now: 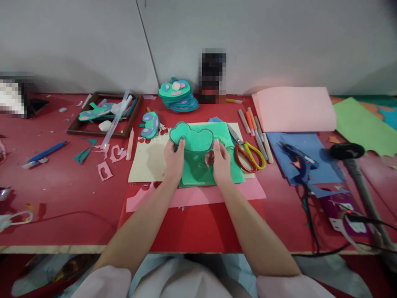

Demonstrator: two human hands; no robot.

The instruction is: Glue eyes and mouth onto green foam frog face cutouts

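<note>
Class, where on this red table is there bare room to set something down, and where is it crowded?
Bare red tabletop shows left of the pink sheet, nearer than the pink scraps, and between the right forearm and black cable. It is crowded just right of the right hand, where scissors and markers lie.

blue pen (pixel 48 152): left on red table (pixel 77 215) | blurred dark object (pixel 212 76): against grey wall (pixel 93 41) | purple box (pixel 330 207): right

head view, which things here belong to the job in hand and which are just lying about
Likely part of the job:
green cutout, held in the left hand
green sheet beneath it
red-and-yellow-handled scissors
stack of layered cutouts

Probably just lying about:
pink scrap
teal scrap
blue pen
</note>
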